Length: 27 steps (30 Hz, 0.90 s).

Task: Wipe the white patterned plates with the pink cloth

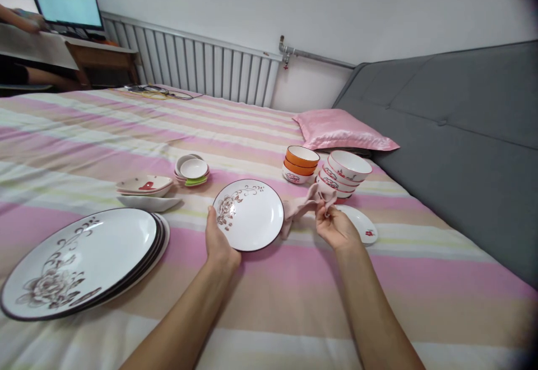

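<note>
My left hand (pixel 221 241) holds the plate (pixel 251 218), thumb along the left side of its rim, fingers hidden underneath. The plate lies just right and far of that palm, patterned face up and tipped a little toward me. It is round, so it has no long axis. Right of it hangs the cloth (pixel 300 208), its length slanting from near left to far right; its left end is beside the plate's right edge, and I can't tell whether they touch. My right hand (pixel 337 226) pinches the cloth's far end, fingers drawn narrow, and stands apart from the plate; my left is the nearer hand.

On the bed (pixel 273 303), which has a striped sheet, big oval plates (pixel 88 252) lie stacked at the near left. Far of them sit the boat dishes (pixel 145 185), then the small bowls (pixel 193 168). Beyond my right hand rise the orange bowls (pixel 301 162) and, just right, the white bowls (pixel 344 171). A small plate (pixel 365 225) lies partly behind that hand.

In the room, at far left, a person's arm (pixel 19 19) rests by a monitor (pixel 65 0) on a table (pixel 105 47). Then come cables (pixel 155 91) on the bed, the radiator (pixel 189 61), the pink pillow (pixel 344 129) and the grey headboard (pixel 445 118).
</note>
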### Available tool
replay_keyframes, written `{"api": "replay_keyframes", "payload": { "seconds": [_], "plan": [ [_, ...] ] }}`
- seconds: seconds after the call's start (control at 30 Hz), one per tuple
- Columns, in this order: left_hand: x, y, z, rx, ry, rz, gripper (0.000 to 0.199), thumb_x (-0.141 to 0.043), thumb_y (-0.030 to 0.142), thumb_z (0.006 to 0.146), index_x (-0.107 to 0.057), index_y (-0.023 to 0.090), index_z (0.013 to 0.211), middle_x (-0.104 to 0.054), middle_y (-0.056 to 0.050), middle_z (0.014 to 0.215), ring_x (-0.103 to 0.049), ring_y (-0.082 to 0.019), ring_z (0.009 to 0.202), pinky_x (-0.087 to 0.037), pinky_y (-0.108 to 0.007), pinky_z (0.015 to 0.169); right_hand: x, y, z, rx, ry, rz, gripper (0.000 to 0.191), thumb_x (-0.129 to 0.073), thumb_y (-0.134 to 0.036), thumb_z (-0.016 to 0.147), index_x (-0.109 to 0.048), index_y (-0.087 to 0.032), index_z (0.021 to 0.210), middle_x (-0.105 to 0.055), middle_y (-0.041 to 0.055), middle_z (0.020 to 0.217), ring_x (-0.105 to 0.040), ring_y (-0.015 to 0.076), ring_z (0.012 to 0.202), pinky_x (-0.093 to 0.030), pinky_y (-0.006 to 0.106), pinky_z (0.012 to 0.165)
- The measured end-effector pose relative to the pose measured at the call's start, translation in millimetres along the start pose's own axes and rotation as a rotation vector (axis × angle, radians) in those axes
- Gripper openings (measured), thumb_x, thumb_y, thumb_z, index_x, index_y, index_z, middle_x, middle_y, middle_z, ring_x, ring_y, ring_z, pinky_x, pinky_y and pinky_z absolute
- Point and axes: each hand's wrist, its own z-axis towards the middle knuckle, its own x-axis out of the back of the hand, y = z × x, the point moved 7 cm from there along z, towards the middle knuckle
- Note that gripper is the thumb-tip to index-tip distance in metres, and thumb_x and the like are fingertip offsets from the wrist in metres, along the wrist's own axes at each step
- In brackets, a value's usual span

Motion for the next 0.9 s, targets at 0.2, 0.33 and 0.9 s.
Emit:
{"api": "replay_keyframes", "payload": {
  "seconds": [0.2,0.33,0.9],
  "plan": [
    [-1.2,0.5,0.6,-0.005,-0.013,-0.001,0.037,-0.048,0.047,0.083,-0.066,0.018,0.099,-0.068,-0.007,0.102,-0.061,-0.021,0.101,-0.045,-0.033,0.091,-3.9,-2.6,-3.0,-0.022,-0.04,0.031,0.013,-0.051,-0.012,0.08,-0.061,-0.019,0.084,-0.068,0.0011,0.082,-0.067,0.0095,0.074,-0.055,0.012,0.054],
    [-1.0,0.5,0.2,0.002,-0.015,-0.008,0.037,-0.048,0.046,0.083,-0.066,0.018,0.099,-0.068,-0.007,0.103,-0.061,-0.022,0.102,-0.046,-0.033,0.091,-22.6,-13.1,-23.1,0.1,-0.194,-0.033,0.019,-0.066,-0.023,0.071,-0.062,-0.019,0.09,-0.068,0.0019,0.096,-0.066,0.0126,0.087,-0.054,0.013,0.056],
    [3.4,-0.8,1.6,0.021,0.037,-0.007,0.038,-0.051,0.047,0.081,-0.066,0.018,0.102,-0.067,-0.008,0.102,-0.061,-0.022,0.101,-0.046,-0.033,0.09,-28.6,-88.6,-142.9,1.54,0.565,-0.674,0.013,-0.068,-0.025,0.064,-0.055,-0.021,0.066,-0.054,-0.0019,0.065,-0.053,0.0161,0.063,-0.046,0.032,0.064]
  ]
}}
